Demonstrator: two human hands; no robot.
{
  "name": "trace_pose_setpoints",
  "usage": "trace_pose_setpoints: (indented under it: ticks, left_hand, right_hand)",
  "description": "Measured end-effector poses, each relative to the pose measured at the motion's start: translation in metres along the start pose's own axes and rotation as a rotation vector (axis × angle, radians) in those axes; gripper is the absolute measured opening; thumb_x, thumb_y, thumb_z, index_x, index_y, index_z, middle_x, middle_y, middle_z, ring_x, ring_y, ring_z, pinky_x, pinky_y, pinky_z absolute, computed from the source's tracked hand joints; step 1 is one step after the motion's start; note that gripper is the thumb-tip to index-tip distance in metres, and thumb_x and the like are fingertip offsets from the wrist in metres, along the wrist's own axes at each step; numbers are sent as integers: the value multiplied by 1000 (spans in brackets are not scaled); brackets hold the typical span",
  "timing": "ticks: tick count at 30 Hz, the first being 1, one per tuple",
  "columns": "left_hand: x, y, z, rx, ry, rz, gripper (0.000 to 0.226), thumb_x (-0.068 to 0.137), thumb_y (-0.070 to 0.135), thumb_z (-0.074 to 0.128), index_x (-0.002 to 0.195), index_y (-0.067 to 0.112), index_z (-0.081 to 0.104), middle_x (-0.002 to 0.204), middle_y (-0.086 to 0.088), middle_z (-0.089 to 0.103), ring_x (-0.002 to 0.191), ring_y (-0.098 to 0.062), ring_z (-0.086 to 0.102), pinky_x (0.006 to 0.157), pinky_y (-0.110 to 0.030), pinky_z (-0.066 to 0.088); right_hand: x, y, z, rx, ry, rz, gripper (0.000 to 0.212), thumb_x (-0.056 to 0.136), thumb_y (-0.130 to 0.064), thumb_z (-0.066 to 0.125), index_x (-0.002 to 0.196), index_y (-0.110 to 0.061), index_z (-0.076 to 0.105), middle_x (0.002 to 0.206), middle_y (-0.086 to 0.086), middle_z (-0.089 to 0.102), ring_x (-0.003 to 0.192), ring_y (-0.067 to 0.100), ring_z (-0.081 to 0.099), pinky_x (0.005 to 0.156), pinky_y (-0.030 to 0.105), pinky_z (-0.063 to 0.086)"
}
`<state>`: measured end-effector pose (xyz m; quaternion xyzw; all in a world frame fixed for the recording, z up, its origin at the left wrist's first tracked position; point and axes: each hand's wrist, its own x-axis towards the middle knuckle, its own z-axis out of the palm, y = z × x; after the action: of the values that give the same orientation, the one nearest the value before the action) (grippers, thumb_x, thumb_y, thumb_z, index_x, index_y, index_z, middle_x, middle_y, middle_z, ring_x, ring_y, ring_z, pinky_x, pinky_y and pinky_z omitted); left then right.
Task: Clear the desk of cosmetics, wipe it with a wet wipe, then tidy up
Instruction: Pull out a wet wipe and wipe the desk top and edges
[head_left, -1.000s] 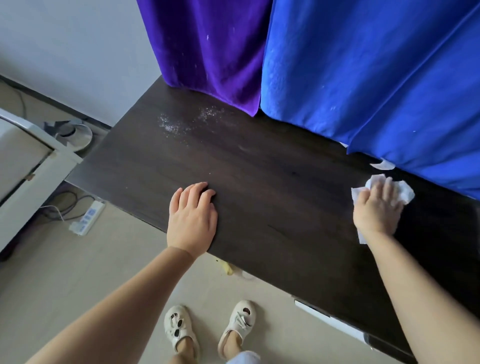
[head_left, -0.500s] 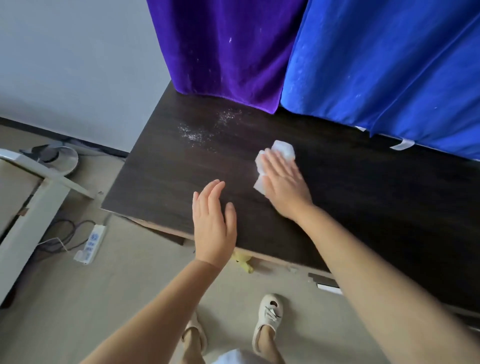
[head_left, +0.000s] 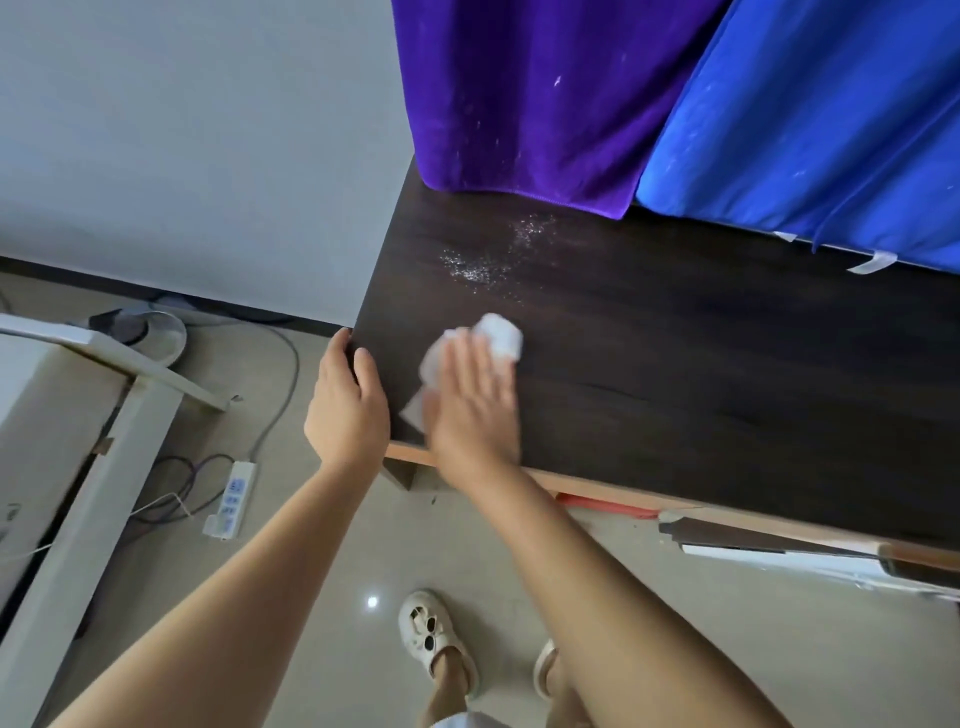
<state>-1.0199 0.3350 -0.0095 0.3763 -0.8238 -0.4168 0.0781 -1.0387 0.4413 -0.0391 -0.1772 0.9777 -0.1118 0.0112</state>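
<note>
A dark wooden desk fills the right half of the view. My right hand lies flat on a white wet wipe, pressing it onto the desk's near left corner. My left hand grips the desk's left edge beside it, thumb along the side. A patch of white powder specks lies on the desk further back, near the purple cloth. No cosmetics are visible on the desk.
Purple cloth and blue cloth hang at the back of the desk. On the floor to the left are a power strip with cables, a white frame and a round fan base. My sandalled feet stand below.
My right hand swept the wipe from the desk's right side across to the near left corner. My left hand moved from flat on the desk to gripping its left edge.
</note>
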Motion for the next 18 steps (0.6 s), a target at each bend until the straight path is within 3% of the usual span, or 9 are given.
trace_pose_setpoints:
  ticks: [3,5,7,9,12,13,15,18]
  left_hand:
    - [3,2,-6,-102,-42,-47,39,97,32,25,134,30,39,138,9,48,121,-17,46,95,-30,30]
    - [6,3,-9,-159,-62,-77,39,97,33,23,129,30,45,130,8,53,115,-16,48,93,-30,30]
    - [11,2,-11,-258,-81,-135,40,95,35,23,123,31,51,123,11,55,109,-11,48,97,-31,31]
    - [17,1,-14,-446,-104,-222,42,92,38,26,119,29,56,122,13,58,111,-9,50,103,-32,34]
    - [20,3,-22,-682,-157,-334,46,93,36,26,122,19,57,119,7,62,106,-8,56,86,-19,39]
    - [20,3,-24,-714,-171,-345,46,95,36,25,123,17,56,119,5,62,105,-8,56,82,-17,38]
    - [21,2,-27,-756,-192,-349,48,96,37,22,124,15,56,121,3,62,107,-8,56,83,-19,38]
    - [27,-4,-31,-806,-234,-409,49,96,38,21,119,16,59,116,1,65,108,-12,58,91,-26,41]
  right_hand:
    - [9,-25,1,-13,-156,-289,59,94,-30,23,147,-10,10,158,5,9,146,20,1,117,40,-5]
    - [4,6,-6,14,-120,-331,55,95,-34,25,146,-14,20,156,3,19,145,19,12,117,38,1]
    - [-7,59,-13,-32,-69,-146,57,94,-37,19,145,-14,27,153,4,27,143,23,21,115,39,8]
    - [-25,121,-23,-88,-19,150,63,91,-39,9,146,-12,24,154,8,24,144,25,18,115,42,12]
    - [-41,163,-42,-63,74,621,66,88,-37,10,143,-5,26,152,16,27,142,31,20,112,52,18]
    - [-38,152,-44,-70,83,678,63,87,-34,16,141,-3,30,149,18,31,139,35,24,110,53,20]
    - [-25,104,-34,-110,61,507,53,85,-26,26,131,-3,40,134,18,42,129,39,35,105,53,26]
    - [-4,6,-4,-131,-30,-80,54,89,-31,26,136,-8,40,142,11,42,137,31,33,110,48,21]
